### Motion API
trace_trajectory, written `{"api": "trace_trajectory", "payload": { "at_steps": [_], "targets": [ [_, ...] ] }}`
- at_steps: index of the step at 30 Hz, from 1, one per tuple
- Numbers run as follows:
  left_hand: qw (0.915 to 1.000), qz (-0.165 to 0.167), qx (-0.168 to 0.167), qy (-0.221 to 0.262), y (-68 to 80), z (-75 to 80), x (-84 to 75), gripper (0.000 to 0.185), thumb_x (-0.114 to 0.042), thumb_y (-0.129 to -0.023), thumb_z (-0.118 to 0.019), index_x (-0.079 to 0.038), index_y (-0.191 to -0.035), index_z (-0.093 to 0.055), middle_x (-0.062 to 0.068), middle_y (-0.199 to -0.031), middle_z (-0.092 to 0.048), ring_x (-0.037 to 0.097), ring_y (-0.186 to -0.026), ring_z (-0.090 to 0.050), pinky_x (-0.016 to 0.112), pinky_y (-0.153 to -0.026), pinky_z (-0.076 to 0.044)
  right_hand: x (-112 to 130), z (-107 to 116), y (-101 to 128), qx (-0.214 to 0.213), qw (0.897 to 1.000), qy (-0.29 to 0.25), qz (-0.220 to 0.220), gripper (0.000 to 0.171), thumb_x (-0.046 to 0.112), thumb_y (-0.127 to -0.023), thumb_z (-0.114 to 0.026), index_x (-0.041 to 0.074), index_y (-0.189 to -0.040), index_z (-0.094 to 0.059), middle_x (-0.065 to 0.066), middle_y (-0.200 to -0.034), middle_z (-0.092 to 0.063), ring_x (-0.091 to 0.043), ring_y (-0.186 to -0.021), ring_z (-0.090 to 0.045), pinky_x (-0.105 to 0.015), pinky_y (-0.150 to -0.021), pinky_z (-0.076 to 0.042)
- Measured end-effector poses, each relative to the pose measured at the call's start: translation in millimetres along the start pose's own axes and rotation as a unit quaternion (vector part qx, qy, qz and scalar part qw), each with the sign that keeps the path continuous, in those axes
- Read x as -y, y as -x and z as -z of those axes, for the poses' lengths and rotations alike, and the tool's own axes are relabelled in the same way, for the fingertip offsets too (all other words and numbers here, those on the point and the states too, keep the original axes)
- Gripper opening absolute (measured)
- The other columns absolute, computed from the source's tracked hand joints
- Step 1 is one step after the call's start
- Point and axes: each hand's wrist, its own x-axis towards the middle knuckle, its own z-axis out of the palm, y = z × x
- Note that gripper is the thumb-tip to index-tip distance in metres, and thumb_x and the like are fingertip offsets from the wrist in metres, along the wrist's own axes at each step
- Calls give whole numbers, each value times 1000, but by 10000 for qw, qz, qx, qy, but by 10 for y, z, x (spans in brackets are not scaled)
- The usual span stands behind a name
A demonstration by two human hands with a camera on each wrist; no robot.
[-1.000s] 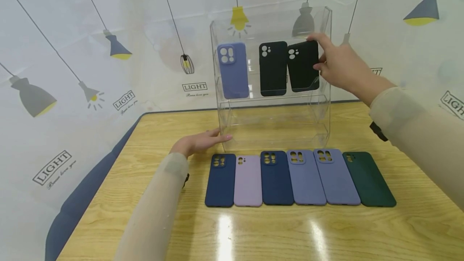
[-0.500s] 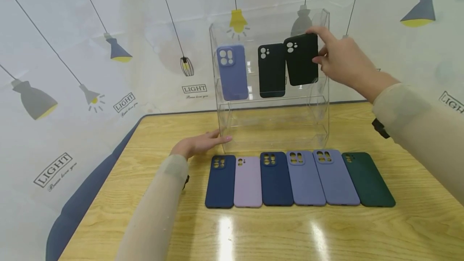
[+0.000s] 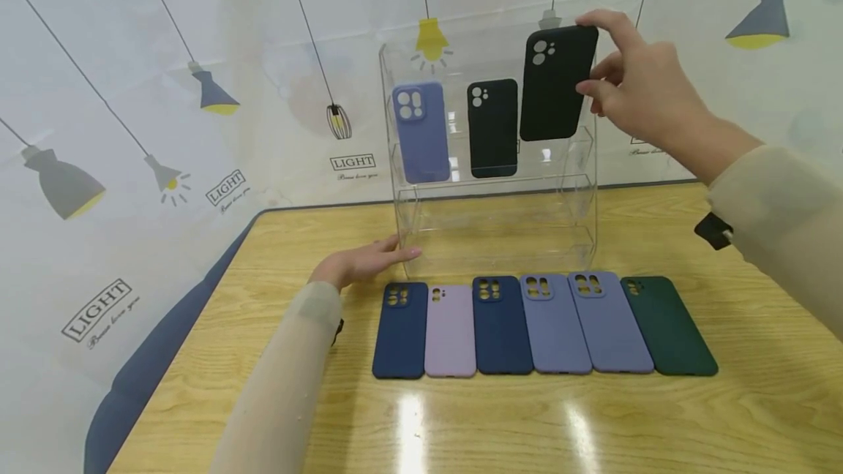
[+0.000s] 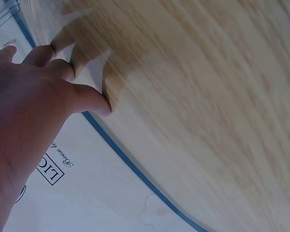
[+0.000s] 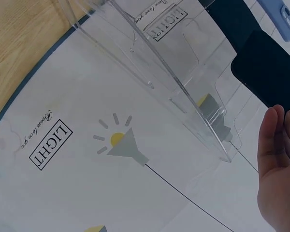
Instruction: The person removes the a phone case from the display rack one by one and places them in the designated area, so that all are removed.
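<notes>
Right hand (image 3: 642, 86) pinching a matte black silicone phone case (image 3: 555, 83) by its upper right edge, held upright and clear above the top tier of the clear acrylic tiered display stand (image 3: 500, 218). Left hand (image 3: 358, 262) flat and relaxed on the pale wooden table (image 3: 461, 423), fingertips against the stand's lower left corner. Best kept braced there, with the case upright and clear of the second black phone case (image 3: 492, 128) on the shelf.

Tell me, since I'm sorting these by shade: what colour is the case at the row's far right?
Dark green, clearest in the head view.
</notes>
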Motion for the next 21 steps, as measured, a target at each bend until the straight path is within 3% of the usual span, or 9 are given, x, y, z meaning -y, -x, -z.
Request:
{"api": "trace_trajectory", "payload": {
  "at_steps": [6,14,21],
  "targets": [
    [10000,-2,-4,15,1,0,-4,109,-93,-88,-47,-43,-171,2,-4,-182,2,31,-169,4,67,-134,-10,-39,3,130,212,9996,-151,-84,79,14,-107,-63,39,-169,-22,-23,-107,-79,3,-63,-60,-25,-53,-43],
    [10000,26,-9,-7,7,-5,-7,107,-93,-88,-47,-45,-170,2,-4,-182,2,33,-169,2,68,-133,-11,-209,48,315,1009,9922,-587,-443,84,10,-103,-70,34,-170,-25,-24,-108,-79,-6,-67,-71,-12,-65,-49],
    [10000,49,5,27,15,-2,-17,105,-92,-89,-48,-47,-170,1,-5,-182,1,33,-169,-1,68,-133,-11,-423,125,511,1733,9795,-764,-687,89,7,-101,-72,34,-170,-23,-18,-102,-79,-17,-71,-75,-26,-65,-63]
  ]
}}
